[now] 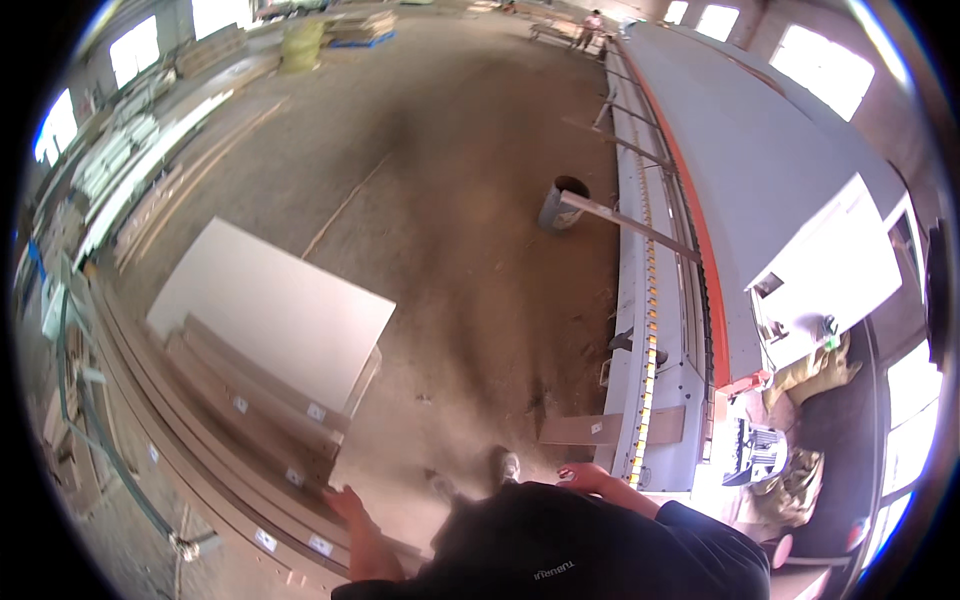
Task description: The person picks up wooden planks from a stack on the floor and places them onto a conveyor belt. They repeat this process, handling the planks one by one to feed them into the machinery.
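Note:
My left hand [346, 503] reaches to the end of a stack of long brown boards [215, 440] on the left. Its fingers look apart at the boards' edge; whether they touch a board is too small to tell. Small white labels mark several of the boards. My right hand [583, 476] hangs at my right side, fingers loosely apart and nothing visible in them. Nearest to it is a short brown board [570, 430] with a white label, lying across the feed side of a long grey machine [675, 360].
A large white panel [285, 300] lies beyond the brown boards. The machine has a yellow-marked chain track [650, 290] and a red edge [715, 310]. A metal drum [556, 210] stands beside it under a jutting bar. More boards line the far left; a person [590, 28] is far off.

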